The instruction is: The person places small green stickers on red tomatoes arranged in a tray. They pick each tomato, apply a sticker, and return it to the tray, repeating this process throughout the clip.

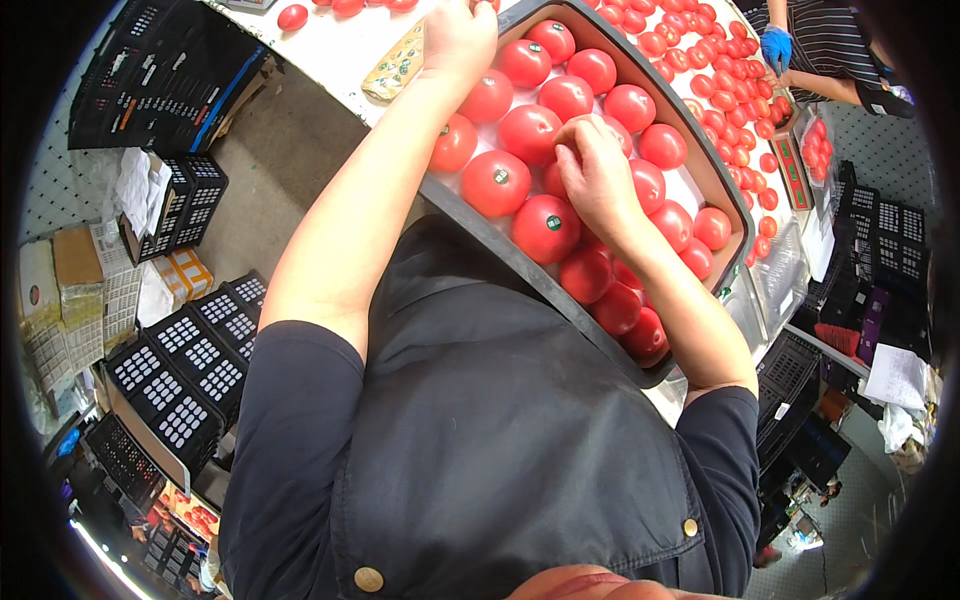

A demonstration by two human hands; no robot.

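A black plastic crate point(577, 319) lined with brown cardboard stands tilted across the view, filled with large red tomatoes point(529, 133); some of them bear small green stickers point(553, 223). My right hand point(596, 169) is over the middle of the crate with its fingers curled down at the tomatoes; whether it grips one is hidden. At the top edge, my left hand point(459, 37) lies beyond the crate's upper left side, its fingers partly cut off, with a bit of red beside them. Under its wrist is a sheet of green stickers point(397, 64).
Many smaller tomatoes point(720, 101) cover the white table point(330, 45) beyond the crate. A digital scale point(791, 172) stands at right, near a co-worker's blue-gloved hand point(776, 49). Black crates point(180, 367) are stacked at lower left. Clear plastic trays point(776, 277) lie right of the crate.
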